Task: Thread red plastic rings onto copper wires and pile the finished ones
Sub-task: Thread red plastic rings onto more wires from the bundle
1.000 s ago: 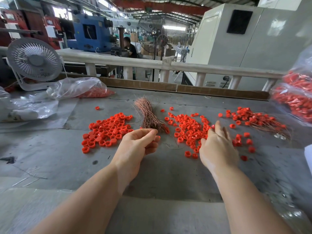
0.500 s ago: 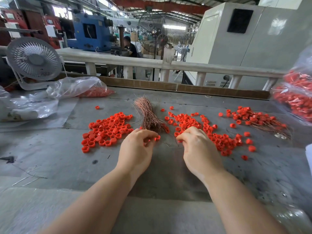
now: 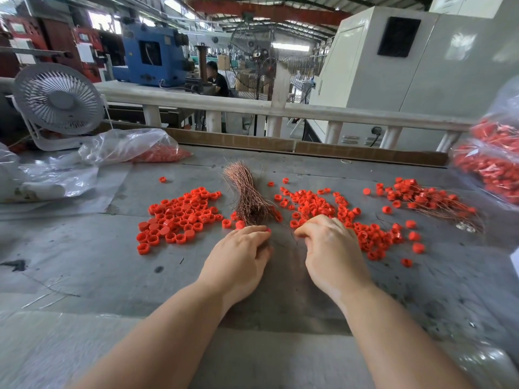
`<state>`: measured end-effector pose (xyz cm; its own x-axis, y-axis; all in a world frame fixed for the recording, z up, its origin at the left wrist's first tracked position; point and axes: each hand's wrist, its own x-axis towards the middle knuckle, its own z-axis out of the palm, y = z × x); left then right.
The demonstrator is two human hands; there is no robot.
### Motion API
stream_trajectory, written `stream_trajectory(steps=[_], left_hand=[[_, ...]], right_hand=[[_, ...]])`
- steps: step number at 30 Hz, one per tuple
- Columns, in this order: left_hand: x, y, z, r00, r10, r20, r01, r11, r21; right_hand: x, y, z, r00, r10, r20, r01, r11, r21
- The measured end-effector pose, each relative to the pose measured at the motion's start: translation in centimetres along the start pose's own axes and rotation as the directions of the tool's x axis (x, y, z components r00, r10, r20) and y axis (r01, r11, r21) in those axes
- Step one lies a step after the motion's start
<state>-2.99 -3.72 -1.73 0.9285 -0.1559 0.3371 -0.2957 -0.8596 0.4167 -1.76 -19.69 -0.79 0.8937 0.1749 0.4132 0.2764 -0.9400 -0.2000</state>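
A factory floor: a blue machine (image 3: 153, 58), steel roof trusses (image 3: 269, 12) and a grey workbench (image 3: 84, 262).

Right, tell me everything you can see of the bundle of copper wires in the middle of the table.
The bundle of copper wires is a thick sheaf of thin, bare, pinkish-copper strands lying flat on the grey table. It runs away from the person, pinched tight near the middle, with the far ends fanned loosely like a brush. It lies between the two spreads of loose red rings, a few of which touch its near end. The left hand sits just in front of it, fingertips at that end; whether they grip a strand cannot be seen.
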Motion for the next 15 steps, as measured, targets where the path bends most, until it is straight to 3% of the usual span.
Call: stream_trajectory(steps=[7,15], left_hand=[[-0.12,0.12,-0.27,0.997,-0.021,-0.080,0.012,0.994,-0.109],[-0.21,0.09,-0.63,0.976,-0.077,-0.203,0.037,0.980,-0.194]], right_hand=[[0.02,0.03,0.02,0.998,0.028,0.060,-0.028,1.000,0.006],[0.12,0.08,-0.29,0.990,0.133,-0.050,-0.128,0.987,0.102]])
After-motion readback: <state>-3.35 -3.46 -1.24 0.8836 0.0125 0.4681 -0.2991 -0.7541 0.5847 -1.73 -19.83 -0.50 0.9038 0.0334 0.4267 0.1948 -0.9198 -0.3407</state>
